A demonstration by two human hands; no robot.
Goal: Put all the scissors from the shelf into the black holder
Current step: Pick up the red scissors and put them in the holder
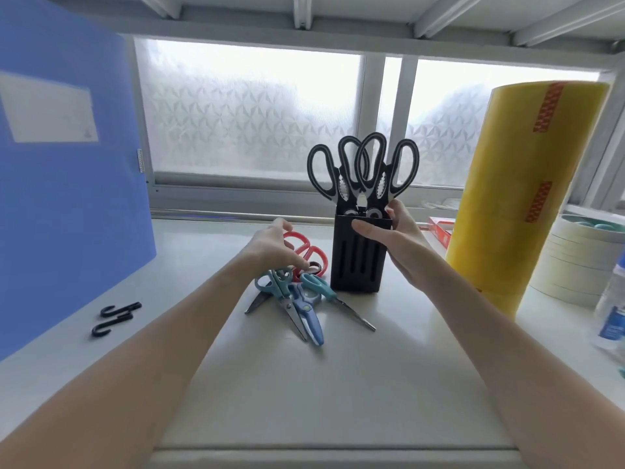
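Two black-handled scissors point(363, 170) upright in slotted black holder point(355, 258)

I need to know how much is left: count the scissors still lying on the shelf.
4, possibly more hidden under the left hand: red scissors beside the black holder, teal scissors, blue scissors, and another teal pair nearest the holder.

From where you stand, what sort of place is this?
Probably an office or stockroom supply shelf by a frosted window: a blue folder, tape rolls and a scissors pile beside a black holder.
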